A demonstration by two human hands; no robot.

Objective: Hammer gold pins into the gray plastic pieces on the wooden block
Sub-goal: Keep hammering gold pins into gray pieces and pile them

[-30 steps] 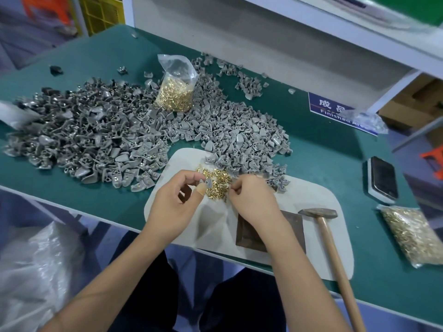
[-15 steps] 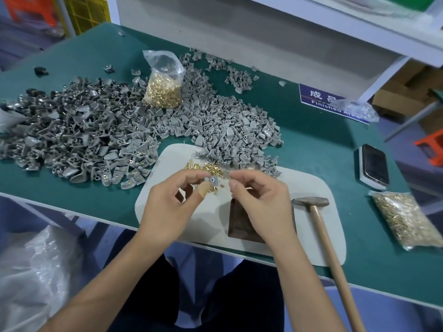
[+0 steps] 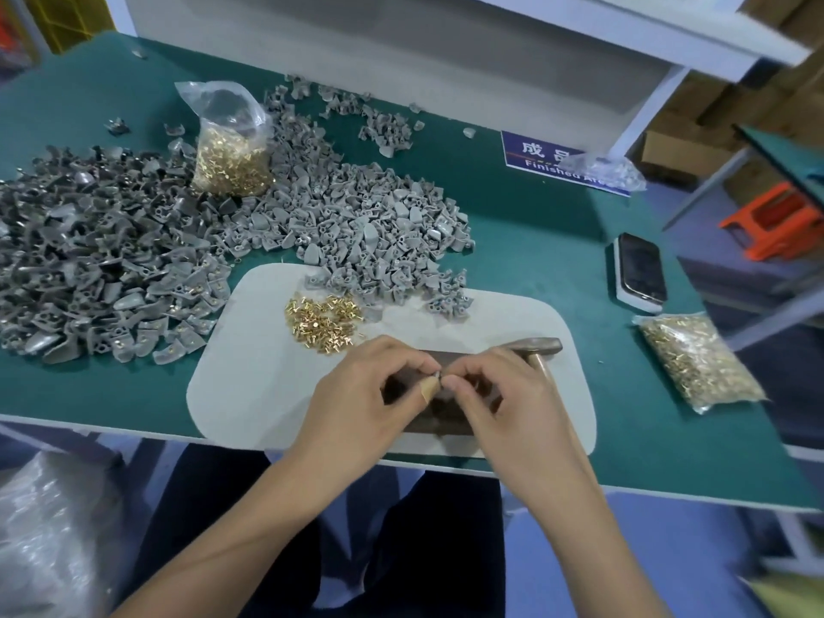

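My left hand [image 3: 356,394] and my right hand [image 3: 504,399] meet over the dark wooden block [image 3: 439,423] on the white mat [image 3: 249,385]. Between their fingertips they pinch a small gray plastic piece [image 3: 436,375], mostly hidden; whether a gold pin is in it I cannot tell. A loose heap of gold pins [image 3: 323,321] lies on the mat just beyond my hands. The hammer [image 3: 541,347] lies behind my right hand, only its head and a bit of handle showing. A large pile of gray plastic pieces [image 3: 214,243] covers the green table.
A bag of gold pins [image 3: 232,158] stands in the gray pile at the back. Another bag of pins [image 3: 700,363] lies at the right, beyond it a phone [image 3: 640,269]. A blue sign [image 3: 553,160] and white shelving stand at the back.
Both hands have moved from the gold pin heap toward me and now sit over the wooden block, still pinching the small gray piece. The view has shifted.
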